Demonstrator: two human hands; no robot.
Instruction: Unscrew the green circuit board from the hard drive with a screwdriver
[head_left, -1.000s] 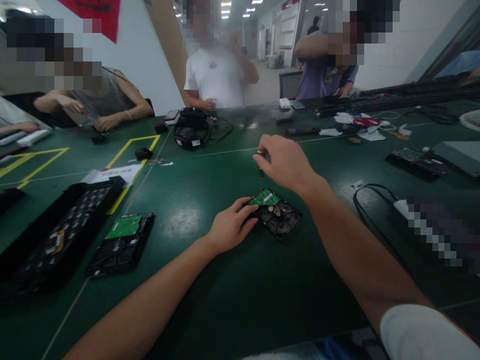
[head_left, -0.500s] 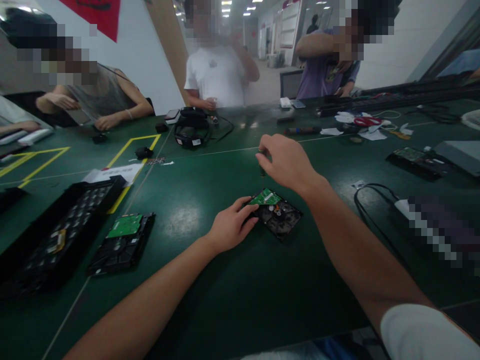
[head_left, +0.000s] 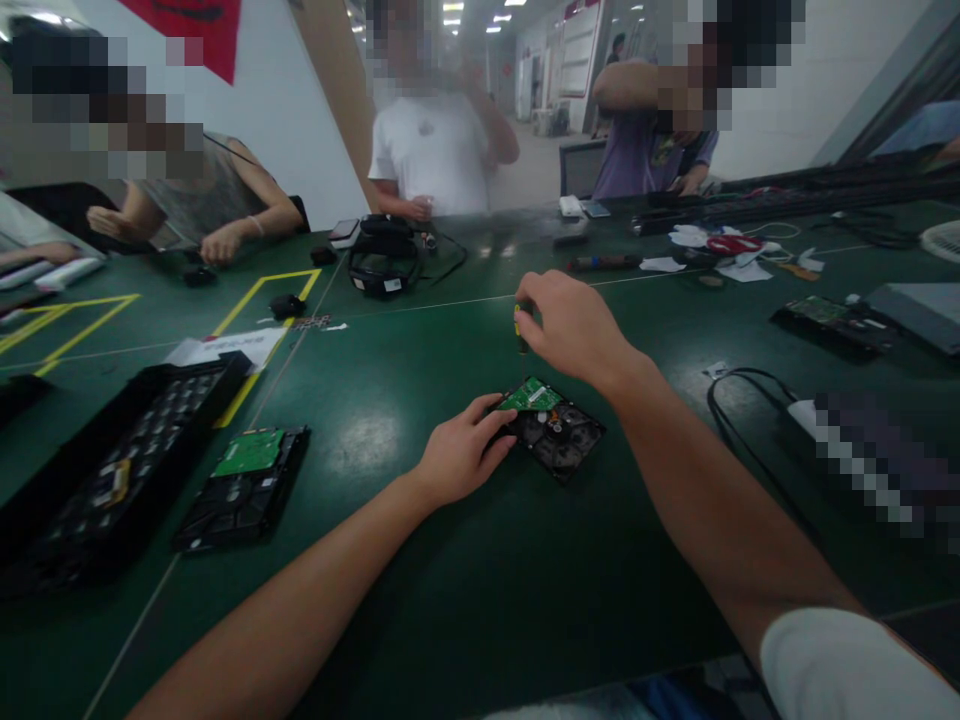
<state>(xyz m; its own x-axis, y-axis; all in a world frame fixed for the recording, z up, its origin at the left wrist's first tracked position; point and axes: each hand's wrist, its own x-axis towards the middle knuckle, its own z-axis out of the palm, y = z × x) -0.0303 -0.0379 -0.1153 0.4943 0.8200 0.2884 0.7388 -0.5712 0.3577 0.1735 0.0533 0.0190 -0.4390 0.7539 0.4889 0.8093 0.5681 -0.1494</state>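
A hard drive [head_left: 570, 440] with a green circuit board [head_left: 534, 395] at its far end lies on the green table in front of me. My left hand [head_left: 466, 447] grips its left edge, thumb and fingers along the side. Above the board, my right hand [head_left: 562, 318] is closed around a screwdriver [head_left: 523, 335], held upright with its thin shaft pointing down at the board's far corner. Whether the tip sits in a screw is too small to tell. To the left lies a second hard drive [head_left: 247, 488], also with a green board, touched by neither hand.
A long black tray [head_left: 217, 380] stands at the left. Loose screws [head_left: 311, 322] lie beyond it near a headset-like black device [head_left: 384, 255]. On the right are a black cable [head_left: 720, 410] and another drive [head_left: 829, 325]. Several people sit or stand across the table.
The screwdriver has turned in my right hand, so yellow now shows on its handle. My left hand and the hard drive have stayed put. A person at the far left moved their hands.
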